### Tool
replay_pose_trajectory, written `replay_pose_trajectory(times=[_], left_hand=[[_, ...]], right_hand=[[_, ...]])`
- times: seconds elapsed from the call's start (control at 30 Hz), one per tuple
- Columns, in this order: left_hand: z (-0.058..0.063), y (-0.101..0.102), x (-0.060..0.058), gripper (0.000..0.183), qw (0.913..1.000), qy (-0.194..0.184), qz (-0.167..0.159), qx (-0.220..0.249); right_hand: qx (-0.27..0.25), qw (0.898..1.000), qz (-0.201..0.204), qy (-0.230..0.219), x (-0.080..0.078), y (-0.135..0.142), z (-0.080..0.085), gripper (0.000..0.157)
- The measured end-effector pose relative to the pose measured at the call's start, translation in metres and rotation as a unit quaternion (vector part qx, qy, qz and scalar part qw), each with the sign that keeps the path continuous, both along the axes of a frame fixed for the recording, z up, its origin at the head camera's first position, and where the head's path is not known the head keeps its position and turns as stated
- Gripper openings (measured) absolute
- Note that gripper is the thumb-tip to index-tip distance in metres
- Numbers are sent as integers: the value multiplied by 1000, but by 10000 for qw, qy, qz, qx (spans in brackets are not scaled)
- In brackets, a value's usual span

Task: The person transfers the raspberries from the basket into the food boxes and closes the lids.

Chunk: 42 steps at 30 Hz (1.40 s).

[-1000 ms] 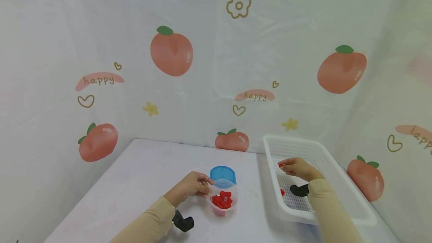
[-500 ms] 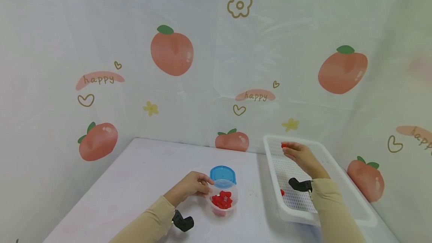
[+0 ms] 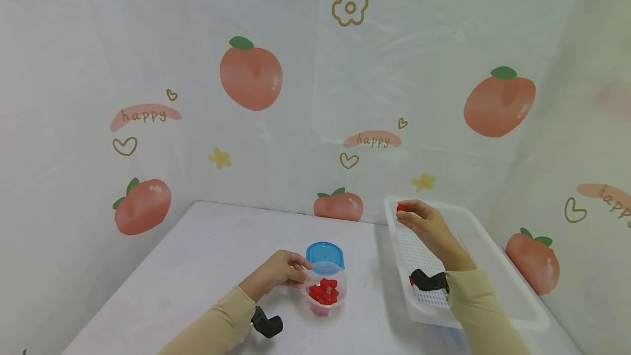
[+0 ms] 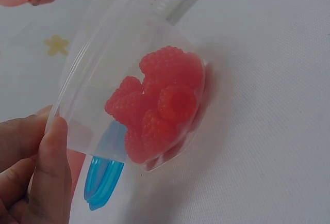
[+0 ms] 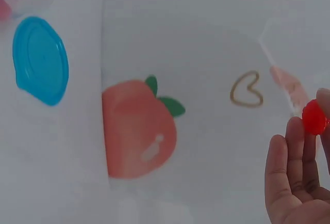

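Observation:
My left hand (image 3: 278, 274) pinches the rim of a clear plastic tub (image 4: 103, 74) between thumb and fingers. Several red raspberries (image 4: 160, 100) lie heaped inside the tub, which stands on the table. Over the far left part of the white basket, my right hand (image 3: 431, 232) is raised, pinching a single raspberry (image 5: 313, 117) at its fingertips. A blue lid (image 3: 325, 255) lies flat just behind the tub.
The white perforated basket (image 3: 522, 311) stands on the right of the table (image 3: 212, 245). Another red piece (image 3: 411, 281) in it is partly hidden by the black wrist camera (image 3: 428, 280). A printed curtain (image 3: 296, 169) hangs behind the table.
My right hand has lifted the raspberry up from the basket floor, then shifted left toward the basket's far left rim. My left hand and the tub have stayed in place.

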<state>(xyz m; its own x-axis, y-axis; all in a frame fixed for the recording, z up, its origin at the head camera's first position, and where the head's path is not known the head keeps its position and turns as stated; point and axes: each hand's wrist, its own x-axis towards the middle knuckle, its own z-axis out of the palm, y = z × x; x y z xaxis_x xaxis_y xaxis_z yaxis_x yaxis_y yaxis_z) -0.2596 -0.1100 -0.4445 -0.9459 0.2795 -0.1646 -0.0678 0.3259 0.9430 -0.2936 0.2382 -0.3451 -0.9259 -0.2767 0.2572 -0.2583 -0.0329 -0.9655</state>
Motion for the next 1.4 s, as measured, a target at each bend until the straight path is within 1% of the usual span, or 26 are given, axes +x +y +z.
replay_pose_trajectory(times=[0.2, 0.33, 0.4, 0.57, 0.77, 0.87, 1.1, 1.23, 1.4], left_hand=[[0, 1, 0, 21, 10000, -13, 53, -35], [1, 1, 0, 21, 10000, 5, 63, -55], [1, 1, 0, 21, 10000, 8, 53, -33], [1, 1, 1, 21, 10000, -13, 20, 20], [1, 1, 0, 20, 10000, -24, 4, 7], [0, 1, -1, 20, 10000, -36, 12, 20], [-1, 1, -1, 21, 10000, -18, -18, 64], [-1, 1, -1, 20, 10000, -47, -19, 83], [1, 1, -1, 20, 9999, -56, -50, 134]], right_hand=[[20, 9995, 270, 176, 12, -21, -1, 20], [180, 9990, 349, 195, 22, -36, -4, 19], [312, 9989, 327, 155, 26, -43, -6, 18], [618, 9976, 283, -106, 35, -61, -17, 26], [1078, 9929, 457, -229, 42, -78, -33, 36], [1238, 9904, 552, -283, 46, -85, -41, 38], [1358, 9857, 770, -632, 53, -93, -59, 37], [1461, 9827, 809, -799, 56, -96, -66, 35], [1616, 9779, 861, -1012, 56, -100, -76, 38]])
